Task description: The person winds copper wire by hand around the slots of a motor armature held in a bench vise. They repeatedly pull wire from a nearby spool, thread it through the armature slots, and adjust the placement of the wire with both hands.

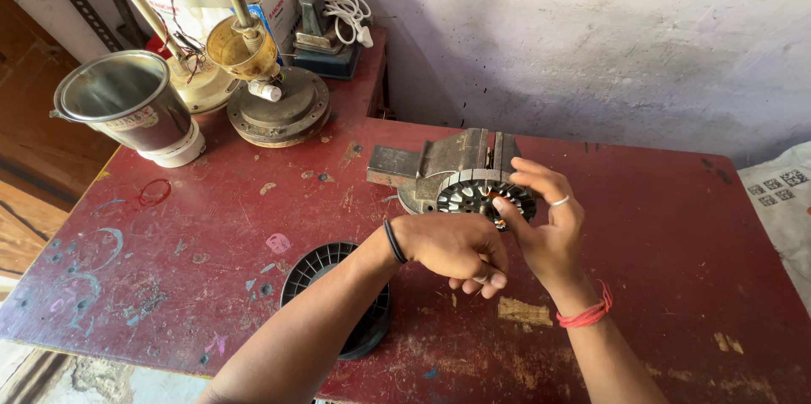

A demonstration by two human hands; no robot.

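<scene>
A worn red counter [642,227], chipped and marked with paint spots, stands against a rough whitewashed wall [591,41]. Near its middle a small grey bench vise [448,163] sits with its jaws toward the person. Held in or right against the vise is a round slotted stator core [473,195], dark metal with radial teeth; whether the jaws actually clamp it cannot be told from here.

The right hand [549,231], with a ring on one finger and a red thread at the wrist, is spread over the right side of the core, its fingertips touching the rim. The left hand [452,248], with a black band at the wrist, is curled loosely just below the core, fingers bent inward; what it pinches, if anything, is hidden behind the knuckles.

Under the left forearm lies a black round plastic spool [325,273], flat on the counter. At the far left corner stands a steel cup with a white base [135,104]. Beside it is a dismantled fan motor [270,100] with a brass-coloured cap and loose wires. Further back a coiled white cable [342,7] rests on a dark device.
</scene>
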